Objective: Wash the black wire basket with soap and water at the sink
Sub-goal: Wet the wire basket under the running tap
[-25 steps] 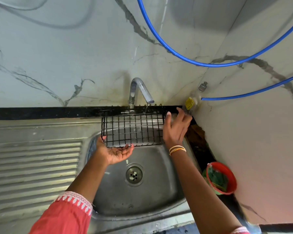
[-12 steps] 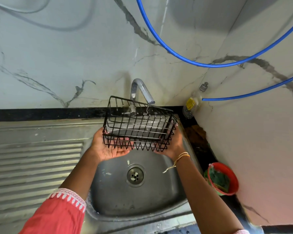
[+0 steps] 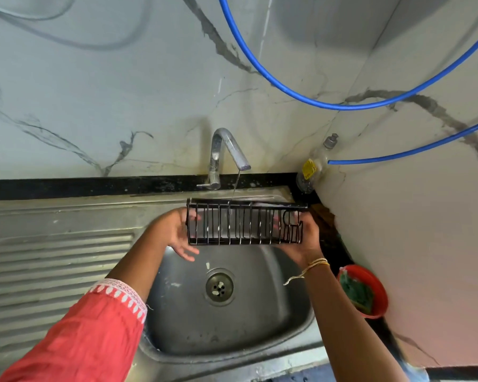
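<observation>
Fingers of left hand loose, right hand gripping wet basket: could slip into sink.

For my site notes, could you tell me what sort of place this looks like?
Most likely a home kitchen's dishwashing corner: a stainless steel sink with a ribbed drainboard, a chrome tap on a marble-look wall, and a red bowl holding a green scrubber.

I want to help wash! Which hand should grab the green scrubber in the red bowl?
The right hand, probably. The red bowl with the green scrubber sits on that side, beside the right forearm. The left hand is across the sink and could support the black wire basket.
</observation>
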